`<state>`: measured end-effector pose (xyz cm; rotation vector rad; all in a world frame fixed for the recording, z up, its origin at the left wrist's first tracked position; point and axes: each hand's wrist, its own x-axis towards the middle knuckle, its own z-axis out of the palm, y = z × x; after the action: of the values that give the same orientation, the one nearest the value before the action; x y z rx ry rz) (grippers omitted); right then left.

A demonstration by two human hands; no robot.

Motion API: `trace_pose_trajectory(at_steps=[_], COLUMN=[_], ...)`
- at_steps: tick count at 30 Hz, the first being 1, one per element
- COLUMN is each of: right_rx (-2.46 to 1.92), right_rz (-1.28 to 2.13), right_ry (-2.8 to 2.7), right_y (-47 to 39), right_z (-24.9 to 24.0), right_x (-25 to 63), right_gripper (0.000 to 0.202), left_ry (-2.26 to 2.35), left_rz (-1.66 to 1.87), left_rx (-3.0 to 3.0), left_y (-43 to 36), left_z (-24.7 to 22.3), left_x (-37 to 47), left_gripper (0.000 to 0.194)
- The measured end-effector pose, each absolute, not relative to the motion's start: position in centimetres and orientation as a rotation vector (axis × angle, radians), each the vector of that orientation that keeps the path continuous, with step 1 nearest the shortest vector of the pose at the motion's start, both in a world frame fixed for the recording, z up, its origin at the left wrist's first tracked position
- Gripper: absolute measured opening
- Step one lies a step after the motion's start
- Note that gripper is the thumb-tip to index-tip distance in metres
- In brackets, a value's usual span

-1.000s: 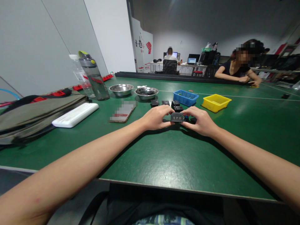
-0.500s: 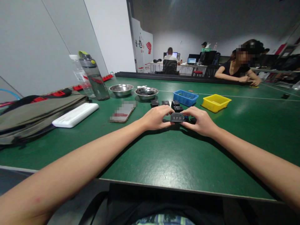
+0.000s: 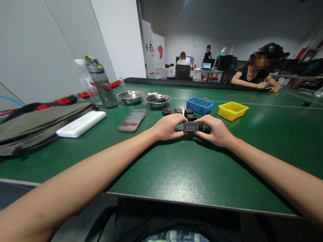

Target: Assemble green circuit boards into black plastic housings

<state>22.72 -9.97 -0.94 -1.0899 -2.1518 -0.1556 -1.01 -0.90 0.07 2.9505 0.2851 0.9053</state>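
Note:
A small dark box marked "SPD" (image 3: pixel 190 126) is held upright between my two hands, just over the green table (image 3: pixel 161 168). My left hand (image 3: pixel 170 126) pinches its left end between thumb and fingers. At the right end, my right hand (image 3: pixel 214 130) grips it the same way. Several black parts (image 3: pixel 189 113) lie right behind the box, with another black piece (image 3: pixel 166 111) further left. Something small and blue (image 3: pixel 200 127) shows beside my right fingers, partly hidden by them.
Behind my hands stand two metal bowls (image 3: pixel 131 97), a blue tray (image 3: pixel 200 105) and a yellow tray (image 3: pixel 232 111). Leftward are a phone (image 3: pixel 133 120), a white block (image 3: pixel 82 124), a bag (image 3: pixel 42 124) and bottles (image 3: pixel 102 84). A person (image 3: pixel 257 72) leans on the far side.
Both hands and the box have stayed in place. In the background, a distant person has moved left and now stands behind the far desk.

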Motion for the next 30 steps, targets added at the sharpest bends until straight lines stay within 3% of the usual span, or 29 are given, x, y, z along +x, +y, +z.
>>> trace_pose_trajectory(at_steps=[30], right_rx=[-1.083], right_rz=[-0.161], right_ry=[-2.150], right_y=[-9.94], right_z=[-0.98], right_x=[22.69], right_gripper=[0.022], left_ry=[0.265], left_rz=[0.904], left_rx=[2.962], left_y=[-0.78], left_z=[0.15], left_x=[-0.99], left_gripper=[0.024])
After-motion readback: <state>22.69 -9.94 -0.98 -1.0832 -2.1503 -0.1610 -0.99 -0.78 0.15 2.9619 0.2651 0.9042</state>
